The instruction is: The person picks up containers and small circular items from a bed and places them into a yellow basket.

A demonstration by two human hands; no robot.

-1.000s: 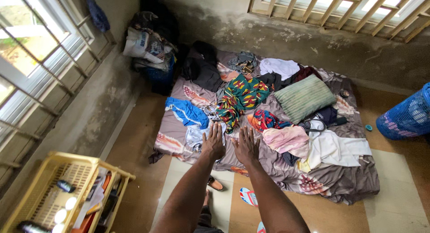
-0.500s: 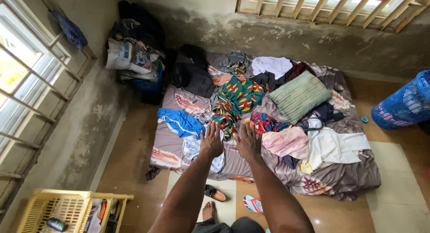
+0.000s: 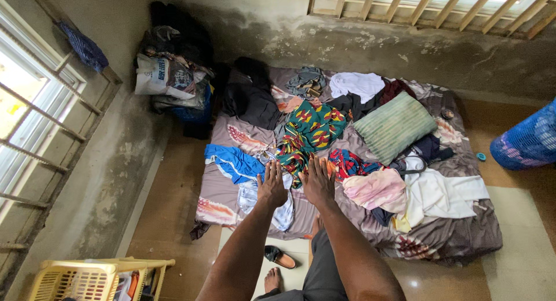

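Both forearms run out of the bottom edge of the view, so elbows and upper arms are cut off. The pale blue patterned garment [image 3: 272,205] lies half under the left hand [image 3: 272,185] and its shape is hard to make out. The dark heap of bags and clothes [image 3: 174,63] in the corner beyond the low mattress with a grey-mauve leaf-patterned sheet [image 3: 231,191] sinks into shadow. The yellow plastic basket [image 3: 87,278], off the mattress's near left corner, is cut by the frame. A blue mesh basket [image 3: 530,139] past the mattress's right side is cut too.

The two hands reach straight forward side by side over the near edge of the mattress, backs up, palms down. The left hand has its fingers extended and slightly fanned, gripping nothing. The right hand [image 3: 317,182] is flat with fingers nearly together, also holding nothing; whether either palm touches cloth cannot be told. Their fingertips point at the green, red and yellow printed cloth [image 3: 310,130] in the middle of the mattress. A bright blue garment [image 3: 231,162] lies just left of the left hand, a pink crumpled garment [image 3: 373,188] just right of the right hand, and a green striped pillow [image 3: 394,124] farther back on the mattress.
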